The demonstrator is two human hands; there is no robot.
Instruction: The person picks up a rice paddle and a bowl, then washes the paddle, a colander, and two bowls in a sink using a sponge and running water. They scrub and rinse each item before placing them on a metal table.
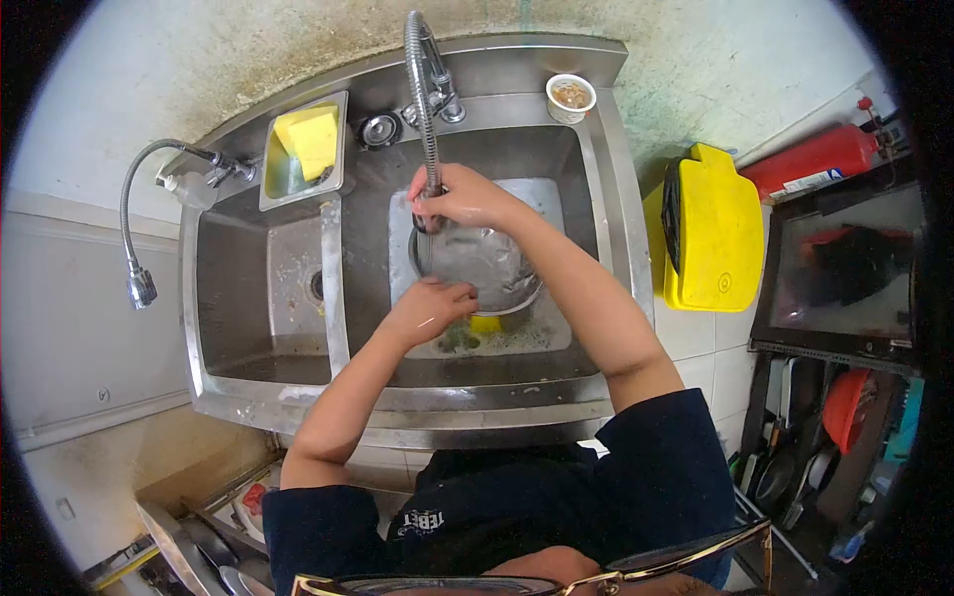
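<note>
In the large sink basin (581, 338), a round metal bowl (482, 263) with water in it rests over a pale board or tray (547, 209). My right hand (462, 197) grips the spray head (427, 221) of the spring-hose faucet (417, 89), and water runs from it into the bowl. My left hand (429, 310) is at the bowl's near-left rim, its fingers curled over the edge. Something yellow (485, 324) shows under the bowl's near side, partly hidden, with suds around it.
Yellow sponges (313, 141) lie in a metal tray (343, 159) on the sink's divider. A smaller basin (234, 288) and second faucet (139, 283) are at left. A white cup (569, 109) stands at back right, near a yellow bin (720, 233) and red cylinder (815, 159).
</note>
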